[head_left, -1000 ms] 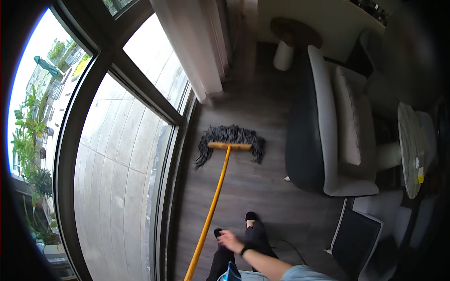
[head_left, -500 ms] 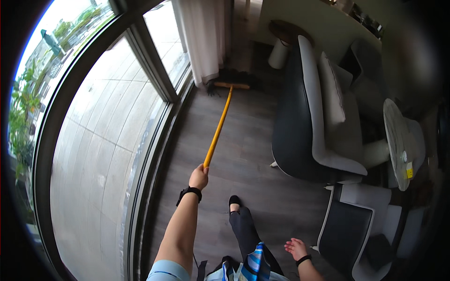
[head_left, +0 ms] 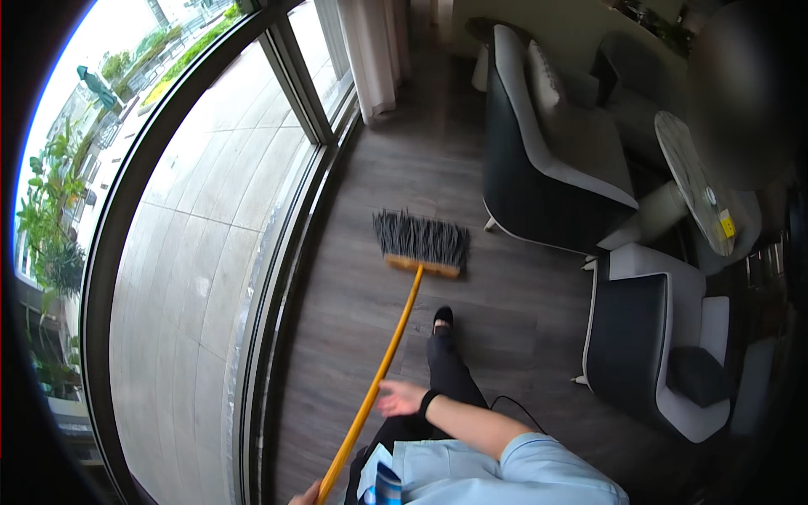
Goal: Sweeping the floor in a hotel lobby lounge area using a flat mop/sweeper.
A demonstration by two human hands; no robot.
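Plank floor (head_left: pixel 522 303): mop head (head_left: pixel 422 237) beyond left grip (head_left: pixel 306 495), seemingly clasping handle (head_left: pixel 388 360); right grip (head_left: pixel 401 399) unclenched alongside.

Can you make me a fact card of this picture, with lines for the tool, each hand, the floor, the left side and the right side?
Tool: mop, dark grey strands on the floor
Left hand: holding the yellow handle, partly cut off by the lower edge
Right hand: open beside the handle; can't tell if touching
Floor: dark grey-brown boards
Left side: dark window frame, paving outside
Right side: dark-backed armchairs, round table
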